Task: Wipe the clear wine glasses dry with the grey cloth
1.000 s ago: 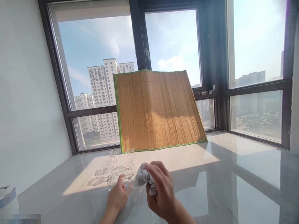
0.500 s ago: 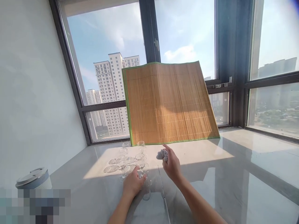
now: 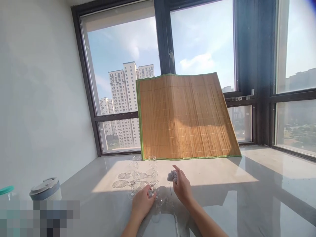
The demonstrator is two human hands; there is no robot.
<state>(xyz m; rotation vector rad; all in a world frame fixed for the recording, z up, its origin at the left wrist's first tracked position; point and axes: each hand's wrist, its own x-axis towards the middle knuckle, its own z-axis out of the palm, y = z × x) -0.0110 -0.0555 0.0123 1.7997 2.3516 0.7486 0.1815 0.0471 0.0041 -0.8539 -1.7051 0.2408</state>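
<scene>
On the sunlit sill (image 3: 209, 174), left of centre, the left hand (image 3: 142, 202) seems to pinch a stemmed glass (image 3: 150, 174), probably positioning it, while the right hand (image 3: 182, 186) clamps a cloth (image 3: 171, 176); the next move calls for steadiness.

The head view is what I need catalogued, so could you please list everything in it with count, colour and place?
Stemmed glasses: at least six, clear, on the pale surface before the mat
Cloth: one, pale grey, in the right hand
Mat: one, tan with green edging, leaning at the window
Lidded cup: one, pale and blue-grey, lower left, partly masked
Lid: one, teal, far left edge
Pale surface: one, glossy, below the window
Window: several panes, dark frames, behind
Buildings: several, whitish, outside
Wall: one, white, left
Left hand: one, at a front glass
Right hand: one, right of the glasses
</scene>
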